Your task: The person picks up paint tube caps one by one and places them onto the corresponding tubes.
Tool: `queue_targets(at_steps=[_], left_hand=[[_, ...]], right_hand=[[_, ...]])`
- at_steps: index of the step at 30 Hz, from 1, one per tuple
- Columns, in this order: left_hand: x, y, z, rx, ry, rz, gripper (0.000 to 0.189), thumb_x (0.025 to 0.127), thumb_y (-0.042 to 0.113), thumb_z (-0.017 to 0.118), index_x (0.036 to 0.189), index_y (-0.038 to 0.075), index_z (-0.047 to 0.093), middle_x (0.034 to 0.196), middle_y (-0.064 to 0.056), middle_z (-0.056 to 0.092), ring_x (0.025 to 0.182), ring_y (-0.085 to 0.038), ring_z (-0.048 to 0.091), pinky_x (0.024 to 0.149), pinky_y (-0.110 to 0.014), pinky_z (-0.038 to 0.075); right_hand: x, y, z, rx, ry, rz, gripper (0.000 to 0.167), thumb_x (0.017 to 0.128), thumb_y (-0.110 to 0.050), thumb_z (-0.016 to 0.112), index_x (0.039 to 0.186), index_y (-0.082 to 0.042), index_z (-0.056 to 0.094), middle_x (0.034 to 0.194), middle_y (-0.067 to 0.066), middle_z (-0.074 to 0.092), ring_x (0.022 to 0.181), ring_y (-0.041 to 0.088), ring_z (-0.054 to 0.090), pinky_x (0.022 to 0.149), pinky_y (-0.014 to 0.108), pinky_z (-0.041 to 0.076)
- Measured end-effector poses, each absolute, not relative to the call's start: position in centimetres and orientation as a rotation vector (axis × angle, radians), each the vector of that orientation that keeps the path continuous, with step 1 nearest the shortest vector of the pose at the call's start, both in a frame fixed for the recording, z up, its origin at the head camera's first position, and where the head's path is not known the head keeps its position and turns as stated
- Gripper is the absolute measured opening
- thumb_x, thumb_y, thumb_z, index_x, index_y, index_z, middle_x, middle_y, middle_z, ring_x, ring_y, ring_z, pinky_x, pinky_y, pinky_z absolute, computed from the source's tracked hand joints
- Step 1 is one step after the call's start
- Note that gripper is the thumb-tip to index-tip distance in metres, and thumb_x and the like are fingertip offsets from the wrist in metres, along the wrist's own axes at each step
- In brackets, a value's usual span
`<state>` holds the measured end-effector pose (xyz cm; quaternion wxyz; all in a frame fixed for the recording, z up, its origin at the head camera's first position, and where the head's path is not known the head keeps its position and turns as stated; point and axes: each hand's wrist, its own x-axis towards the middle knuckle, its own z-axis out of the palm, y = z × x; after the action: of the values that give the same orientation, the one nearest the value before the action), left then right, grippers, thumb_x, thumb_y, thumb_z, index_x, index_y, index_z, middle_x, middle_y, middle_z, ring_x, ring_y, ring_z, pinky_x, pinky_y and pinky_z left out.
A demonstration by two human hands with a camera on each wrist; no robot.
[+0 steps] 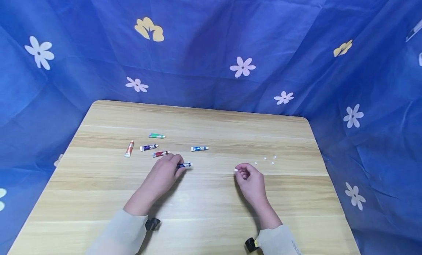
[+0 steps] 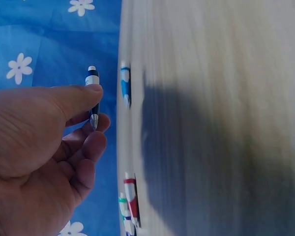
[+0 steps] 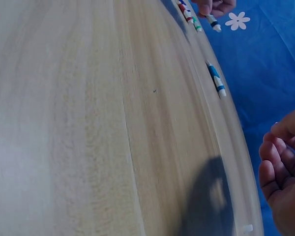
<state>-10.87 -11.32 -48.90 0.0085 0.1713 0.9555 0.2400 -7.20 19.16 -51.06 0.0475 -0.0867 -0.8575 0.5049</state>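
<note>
Two grips: holds with clamped fingers (image 2: 96,145) a dark tube (image 1: 185,165) in left hand (image 1: 166,171) above the tabletop (image 1: 204,200), a tiny white piece (image 1: 236,170) in right hand (image 1: 253,182); may drop the latter through too slight a pinch.

No lettering can be made out; print on the right sleeve (image 1: 278,240) and the tubes (image 1: 156,136) at left is blurred.

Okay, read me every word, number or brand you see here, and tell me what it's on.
No text is legible.
Dark tube in the left hand: any print too small to read.
Blue tube, green tube, purple tube, red tube, orange tube: likewise too small.
Right sleeve: marks too blurred to read.
</note>
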Motion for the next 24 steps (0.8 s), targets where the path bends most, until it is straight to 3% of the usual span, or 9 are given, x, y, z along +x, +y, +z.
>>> queue_targets(at_steps=[11, 24], left_hand=[[-10.4, -9.4, -48.6, 0.644, 2.988, 0.787, 0.017, 0.098, 0.021, 0.081, 0.099, 0.009, 0.069, 0.087, -0.001, 0.066, 0.081, -0.017, 0.059, 0.080, -0.042, 0.054], [-9.6, -7.3, -47.8, 0.685, 2.945, 0.783, 0.017, 0.098, 0.021, 0.081, 0.102, 0.012, 0.068, 0.095, -0.001, 0.069, 0.090, -0.020, 0.064, 0.089, -0.043, 0.055]], right_hand=[[-7.0, 18.5, -50.6, -0.227, -2.614, 1.605, 0.012, 0.091, 0.003, 0.079, 0.098, -0.007, 0.078, 0.087, 0.009, 0.076, 0.078, 0.009, 0.065, 0.072, 0.017, 0.056], [-6.5, 17.4, -50.4, -0.162, -2.624, 1.690, 0.014, 0.090, 0.003, 0.080, 0.098, -0.009, 0.077, 0.088, 0.008, 0.076, 0.080, 0.011, 0.066, 0.074, 0.019, 0.057]])
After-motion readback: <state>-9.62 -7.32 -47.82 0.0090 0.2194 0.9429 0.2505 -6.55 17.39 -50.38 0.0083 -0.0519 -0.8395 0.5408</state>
